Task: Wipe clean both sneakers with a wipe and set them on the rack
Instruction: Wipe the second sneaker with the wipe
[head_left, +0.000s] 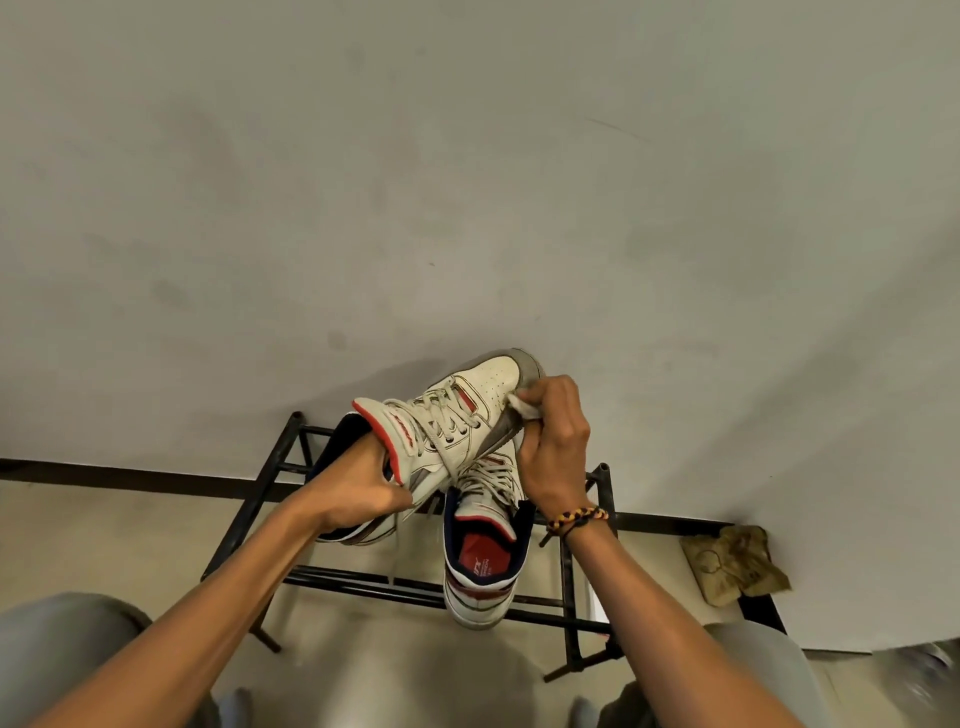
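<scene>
I hold a white sneaker with red and grey trim up in the air above the black metal rack. My left hand reaches into its collar and grips it at the ankle opening. My right hand pinches a small white wipe against the side of the toe, by the grey sole edge. The second sneaker, white with a red insole and navy lining, stands on the rack bars below, heel toward me.
The rack stands against a pale wall with a dark baseboard. A crumpled tan cloth lies on the floor at the right by the wall. My knees in grey trousers fill the bottom corners.
</scene>
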